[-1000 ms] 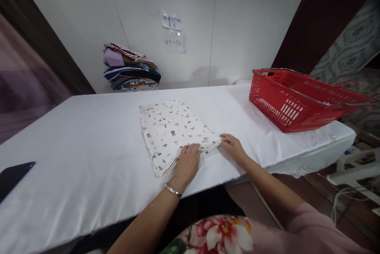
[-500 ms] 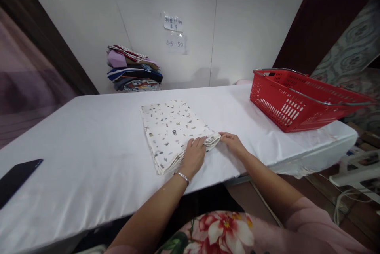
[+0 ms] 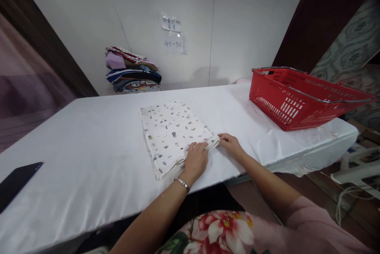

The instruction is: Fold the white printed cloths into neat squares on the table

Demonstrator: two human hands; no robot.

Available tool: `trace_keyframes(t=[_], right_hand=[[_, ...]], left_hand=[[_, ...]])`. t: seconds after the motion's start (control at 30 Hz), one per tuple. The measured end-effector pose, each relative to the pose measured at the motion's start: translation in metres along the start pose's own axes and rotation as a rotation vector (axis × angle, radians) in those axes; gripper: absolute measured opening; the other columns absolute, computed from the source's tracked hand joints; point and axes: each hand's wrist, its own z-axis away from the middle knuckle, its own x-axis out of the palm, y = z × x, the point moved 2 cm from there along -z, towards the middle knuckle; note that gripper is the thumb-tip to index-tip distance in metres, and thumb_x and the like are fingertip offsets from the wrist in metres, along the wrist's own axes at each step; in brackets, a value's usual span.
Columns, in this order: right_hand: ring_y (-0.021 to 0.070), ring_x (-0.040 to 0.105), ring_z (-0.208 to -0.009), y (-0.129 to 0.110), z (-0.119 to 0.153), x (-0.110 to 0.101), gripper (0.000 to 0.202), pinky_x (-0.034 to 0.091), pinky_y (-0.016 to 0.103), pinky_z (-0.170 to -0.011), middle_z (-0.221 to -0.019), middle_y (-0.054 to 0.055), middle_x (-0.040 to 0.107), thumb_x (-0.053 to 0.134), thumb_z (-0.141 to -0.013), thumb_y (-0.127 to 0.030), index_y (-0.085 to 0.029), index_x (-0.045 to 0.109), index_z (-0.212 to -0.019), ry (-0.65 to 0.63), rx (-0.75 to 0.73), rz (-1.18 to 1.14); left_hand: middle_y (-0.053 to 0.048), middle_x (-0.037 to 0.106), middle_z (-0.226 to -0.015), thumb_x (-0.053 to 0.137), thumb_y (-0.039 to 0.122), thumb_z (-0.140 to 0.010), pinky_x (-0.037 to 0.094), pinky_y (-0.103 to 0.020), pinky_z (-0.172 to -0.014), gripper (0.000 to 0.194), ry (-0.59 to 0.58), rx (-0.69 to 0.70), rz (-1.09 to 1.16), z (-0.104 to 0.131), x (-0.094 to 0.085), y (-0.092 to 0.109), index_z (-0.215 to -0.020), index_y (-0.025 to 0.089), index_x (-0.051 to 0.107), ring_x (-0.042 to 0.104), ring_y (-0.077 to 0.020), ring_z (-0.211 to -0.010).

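A white cloth (image 3: 170,131) with small printed shapes lies folded in several layers on the white-covered table. My left hand (image 3: 196,161) rests on its near edge, fingers laid across the top layer; the thumb is hard to make out. At the near right corner, my right hand (image 3: 231,145) pinches the layered edge between thumb and fingertips. The layers there are bunched and lift slightly. A silver bracelet (image 3: 182,184) circles my left wrist.
A red basket (image 3: 292,107) with metal handles stands at the table's right end. Folded fabrics (image 3: 133,70) are stacked at the back left against the wall. A dark flat object (image 3: 18,182) lies at the left edge. Paper notes (image 3: 173,43) hang on the wall.
The layered edge at the right corner looks flatter and more even. My left hand has shifted slightly to the right along the near edge; my right hand stays at the corner.
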Motion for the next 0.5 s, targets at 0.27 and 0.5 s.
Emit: trace_keyframes(t=[0.27, 0.5], right_hand=[[0.0178, 0.059, -0.09, 0.0017, 0.0026, -0.0001, 0.035, 0.043, 0.035, -0.084, -0.098, 0.004, 0.066, 0.059, -0.068, -0.027, -0.019, 0.058, -0.102, -0.038, -0.038, -0.094], [0.0176, 0.058, -0.091, -0.0024, 0.0046, 0.0029, 0.038, 0.044, 0.034, -0.084, -0.106, 0.004, 0.064, 0.056, -0.072, -0.024, -0.021, 0.059, -0.109, -0.071, -0.094, 0.108]], left_hand=[[-0.008, 0.059, -0.115, 0.046, 0.009, -0.082, 0.038, -0.04, -0.089, 0.016, -0.043, -0.02, 0.006, 0.0014, 0.0061, 0.0006, -0.085, 0.015, 0.061, 0.053, -0.0215, -0.102], [-0.007, 0.059, -0.116, 0.048, 0.011, -0.082, 0.04, -0.037, -0.088, 0.016, -0.071, -0.061, 0.009, 0.0011, 0.0054, 0.0015, -0.091, 0.016, 0.061, 0.051, -0.0214, -0.106]])
